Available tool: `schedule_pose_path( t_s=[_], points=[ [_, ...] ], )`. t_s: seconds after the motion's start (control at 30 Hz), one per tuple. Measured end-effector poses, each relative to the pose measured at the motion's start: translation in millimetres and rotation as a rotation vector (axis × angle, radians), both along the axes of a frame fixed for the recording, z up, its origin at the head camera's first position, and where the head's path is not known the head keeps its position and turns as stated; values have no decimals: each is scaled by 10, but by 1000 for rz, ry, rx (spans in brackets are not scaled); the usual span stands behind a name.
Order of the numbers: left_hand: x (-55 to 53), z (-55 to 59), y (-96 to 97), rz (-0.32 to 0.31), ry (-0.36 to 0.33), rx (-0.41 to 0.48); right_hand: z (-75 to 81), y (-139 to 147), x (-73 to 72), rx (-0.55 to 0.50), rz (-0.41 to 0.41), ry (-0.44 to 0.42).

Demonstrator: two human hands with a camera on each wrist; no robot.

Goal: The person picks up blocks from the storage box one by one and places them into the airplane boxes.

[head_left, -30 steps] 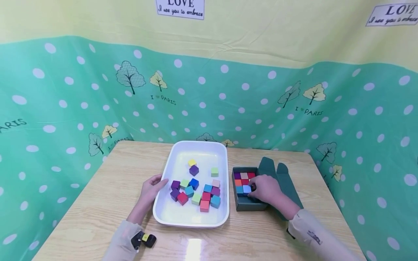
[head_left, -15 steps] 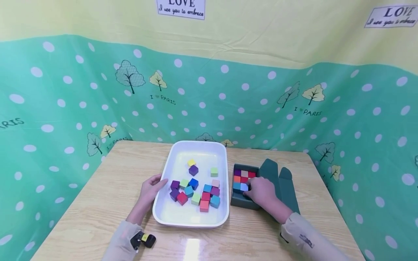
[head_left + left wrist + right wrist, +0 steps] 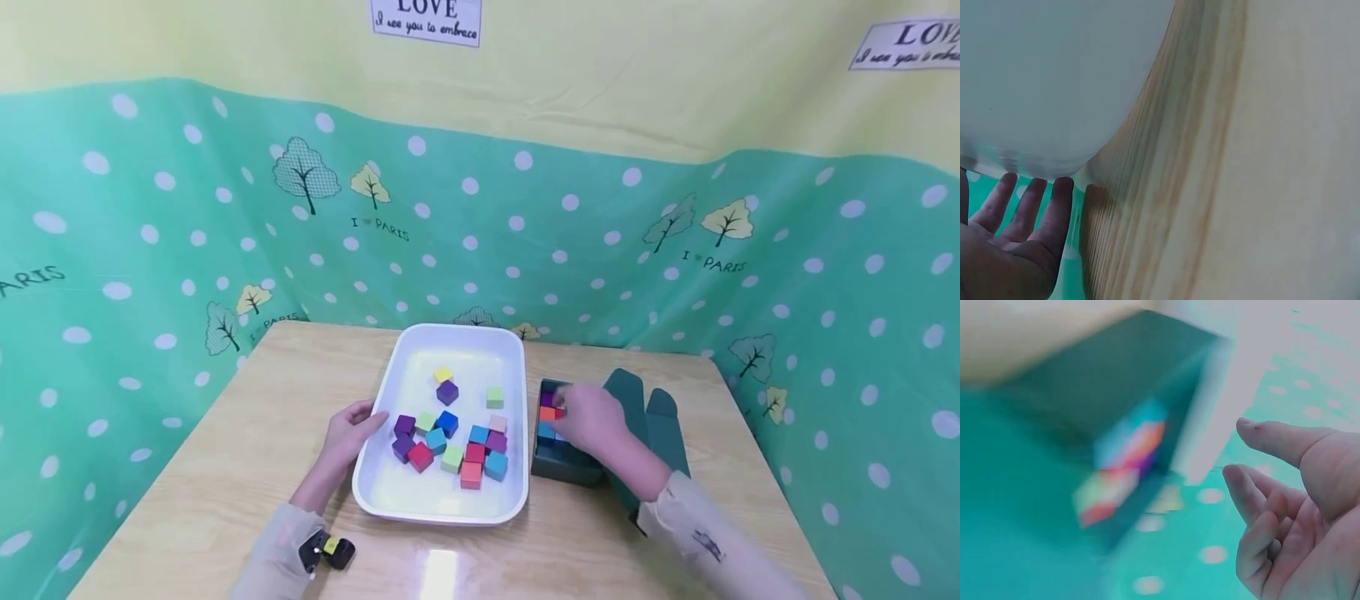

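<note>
My left hand point(image 3: 351, 437) holds the near-left rim of a white tray point(image 3: 442, 510), thumb over the edge. In the left wrist view, its fingertips touch the tray's outer wall. Coloured cubes lie loose in the tray, including a yellow cube point(image 3: 443, 375) and a red cube point(image 3: 421, 456). My right hand point(image 3: 595, 421) is over a dark green box point(image 3: 567, 473) and hides part of the rows of cubes inside. An orange cube point(image 3: 547, 413) shows there. The right wrist view shows thumb and forefinger apart with nothing between them; the box is blurred.
The box's open lid with its flaps point(image 3: 663, 433) lies to its right, under my right forearm. Both containers stand side by side on a wooden table point(image 3: 300, 367). A green and yellow printed cloth point(image 3: 510, 242) hangs behind and around the table.
My right hand has let go of the light blue cube in the box and risen, moving slightly back. The box has shifted a little leftward. My left hand stays on the tray.
</note>
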State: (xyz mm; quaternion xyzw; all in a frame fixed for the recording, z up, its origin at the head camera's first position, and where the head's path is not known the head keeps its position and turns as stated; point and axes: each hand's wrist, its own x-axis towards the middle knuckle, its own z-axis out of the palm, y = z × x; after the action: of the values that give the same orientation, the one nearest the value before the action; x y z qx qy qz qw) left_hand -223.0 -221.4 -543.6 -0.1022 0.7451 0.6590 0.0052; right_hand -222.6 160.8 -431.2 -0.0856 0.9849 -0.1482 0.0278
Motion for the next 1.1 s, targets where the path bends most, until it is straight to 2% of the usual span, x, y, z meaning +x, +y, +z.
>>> schedule_pose_path(
  t_s=[0.07,0.13,0.23,0.33,0.43,0.57,0.67,0.9,1.1],
  points=[
    [-18,21,-12,8,1,-12,218,-182,-98,-36,31,6],
    [-34,43,-22,9,-4,-21,360,-368,-235,-42,60,22],
    [-66,62,-26,-12,-9,-45,421,-643,-469,-45,77,12],
    [-105,55,-20,-48,5,-65,323,-910,-705,2,78,-12],
    [-128,27,-6,-74,9,-52,147,-1165,-913,104,116,-49],
    [-126,-1,12,-81,8,-34,-124,-1434,-1133,256,200,-68],
    [-108,3,7,-74,12,-23,-301,-1586,-1246,335,229,-71],
    [-48,42,-40,-27,0,-11,-504,-1800,-1355,404,355,-23],
    [-12,46,-18,-29,-10,6,-596,-1768,-1395,350,436,-28]
  ],
)
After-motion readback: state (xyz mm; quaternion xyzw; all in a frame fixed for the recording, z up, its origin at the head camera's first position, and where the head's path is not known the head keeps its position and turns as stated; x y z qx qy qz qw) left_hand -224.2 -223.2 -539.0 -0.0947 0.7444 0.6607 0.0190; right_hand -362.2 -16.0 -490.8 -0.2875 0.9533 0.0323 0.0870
